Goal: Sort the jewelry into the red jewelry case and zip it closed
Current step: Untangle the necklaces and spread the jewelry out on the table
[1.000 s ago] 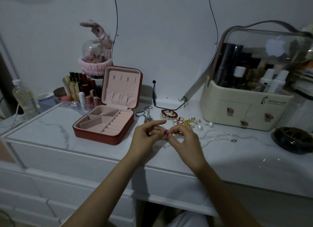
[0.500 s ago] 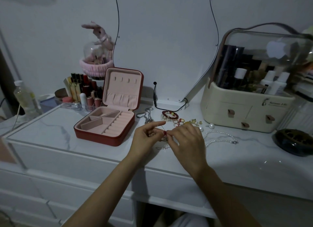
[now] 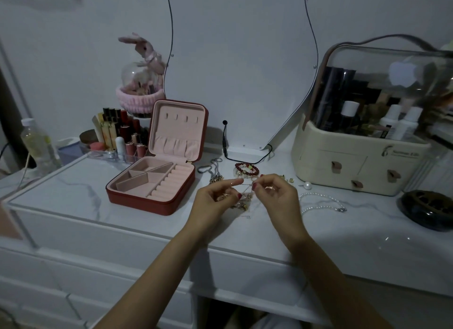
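Note:
The red jewelry case (image 3: 137, 201) lies open on the white dresser, its pink compartments bare and its lid standing upright. To its right, my left hand (image 3: 213, 201) and my right hand (image 3: 277, 193) hover just above the tabletop, both pinching a thin gold chain (image 3: 246, 186) stretched between them. A small tangle of gold jewelry (image 3: 241, 203) hangs below the fingers. Behind the hands lie a red bead bracelet (image 3: 246, 168), a dark chain necklace (image 3: 213, 169), small gold pieces (image 3: 290, 180) and a loose pearl (image 3: 307, 185). A pearl necklace (image 3: 321, 202) lies to the right.
A cream cosmetics organiser (image 3: 355, 166) with a clear lid stands at the back right. A dark round dish (image 3: 426, 208) sits at the right edge. Lipsticks in a clear tray (image 3: 117, 137), a bottle (image 3: 36, 142) and a mirror (image 3: 240, 59) with a black cable line the back.
My hands have drawn slightly apart, stretching the thin chain between them. The camera view has shifted a little; nothing else on the dresser has moved.

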